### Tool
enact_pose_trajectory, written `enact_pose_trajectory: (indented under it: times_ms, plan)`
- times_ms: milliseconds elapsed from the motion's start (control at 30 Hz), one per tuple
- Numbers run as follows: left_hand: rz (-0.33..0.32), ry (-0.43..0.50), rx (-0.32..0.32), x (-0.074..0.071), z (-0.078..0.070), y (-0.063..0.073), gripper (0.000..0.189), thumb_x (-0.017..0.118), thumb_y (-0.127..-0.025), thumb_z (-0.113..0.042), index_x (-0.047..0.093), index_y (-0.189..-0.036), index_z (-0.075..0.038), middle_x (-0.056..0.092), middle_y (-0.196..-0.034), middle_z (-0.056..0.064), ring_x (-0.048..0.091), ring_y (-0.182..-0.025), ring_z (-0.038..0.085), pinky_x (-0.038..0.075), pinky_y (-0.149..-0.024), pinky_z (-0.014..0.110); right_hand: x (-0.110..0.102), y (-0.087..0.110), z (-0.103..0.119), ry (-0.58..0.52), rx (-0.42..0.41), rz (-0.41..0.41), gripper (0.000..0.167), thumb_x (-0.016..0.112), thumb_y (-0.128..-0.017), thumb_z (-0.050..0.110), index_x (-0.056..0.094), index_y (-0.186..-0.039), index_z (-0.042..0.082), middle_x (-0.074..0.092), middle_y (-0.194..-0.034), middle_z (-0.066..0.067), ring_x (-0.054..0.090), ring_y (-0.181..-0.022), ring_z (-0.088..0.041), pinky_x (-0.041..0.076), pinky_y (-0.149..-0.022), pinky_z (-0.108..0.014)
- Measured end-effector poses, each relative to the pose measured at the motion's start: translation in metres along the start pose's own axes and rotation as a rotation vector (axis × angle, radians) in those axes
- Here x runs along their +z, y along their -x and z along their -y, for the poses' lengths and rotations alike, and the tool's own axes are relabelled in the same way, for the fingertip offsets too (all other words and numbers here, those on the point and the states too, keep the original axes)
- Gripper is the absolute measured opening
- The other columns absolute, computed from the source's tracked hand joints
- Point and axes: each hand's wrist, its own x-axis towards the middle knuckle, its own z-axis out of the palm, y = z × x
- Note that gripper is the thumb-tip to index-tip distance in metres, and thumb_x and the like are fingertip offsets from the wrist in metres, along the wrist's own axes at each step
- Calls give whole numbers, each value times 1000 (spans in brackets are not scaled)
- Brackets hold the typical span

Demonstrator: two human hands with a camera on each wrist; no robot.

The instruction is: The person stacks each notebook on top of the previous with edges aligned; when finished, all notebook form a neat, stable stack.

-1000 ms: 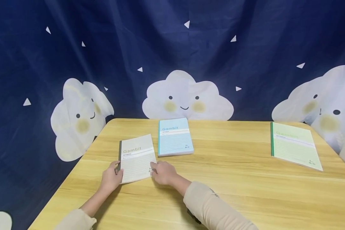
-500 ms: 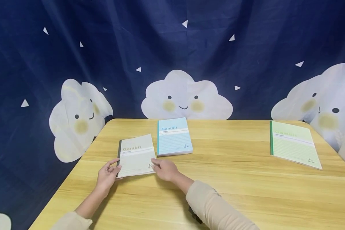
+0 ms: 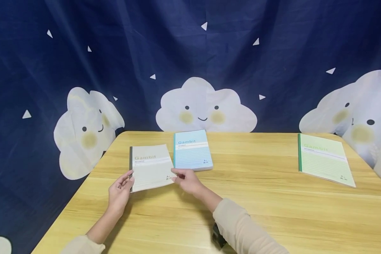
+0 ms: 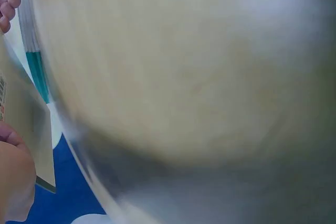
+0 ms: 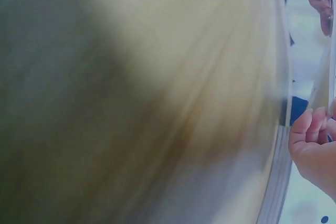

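Between the two hands, a grey Gambit notebook [image 3: 150,169] with a dark spine is held tilted above the table. My left hand [image 3: 119,193] grips its spine edge near the lower left corner, thumb over the cover. At the lower right corner, my right hand [image 3: 188,181] pinches the notebook between thumb and fingers. In the left wrist view, the notebook's underside [image 4: 39,135] shows a printed label beside the left hand [image 4: 17,177]. The right wrist view catches the right hand [image 5: 315,145] curled at the notebook's edge.
Just behind and to the right lies a thick light-blue notebook or stack [image 3: 193,151]. A green notebook [image 3: 325,158] lies at the far right of the wooden table [image 3: 257,176]. Behind the table's back edge hangs a dark blue curtain [image 3: 130,42] with cloud faces.
Both hands have raised the grey notebook off the table and shifted it slightly away from the person. Its lower right corner has moved rightward with the right hand. The other notebooks stay put.
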Motion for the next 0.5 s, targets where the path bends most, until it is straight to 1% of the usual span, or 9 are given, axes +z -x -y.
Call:
enact_pose_trajectory:
  times_ms: [100,267,500]
  plan:
    - [6,25,32,5,-6,0,38,53,-93,-12,51,-129,-1,48,-82,-13,43,-73,-3,39,-59,8,-7,1,3,-23,-17,-15,41,56,-89,5,52,-128,-3,46,-75,1,43,-63,-9,37,-52,-14]
    - [18,68,79,17,-16,-4,36,53,-92,-9,53,-127,-1,51,-87,-10,45,-76,-2,41,-60,7,-21,2,12,-3,-25,-56,39,56,-90,5,53,-128,-2,48,-73,0,42,-61,-8,36,-50,-14]
    - [27,113,137,35,-25,-10,35,51,-91,-1,55,-125,1,49,-82,-11,43,-70,-2,38,-56,7,-40,3,19,54,-43,-100,38,57,-89,6,54,-127,-1,48,-75,-1,40,-61,-10,32,-48,-16]
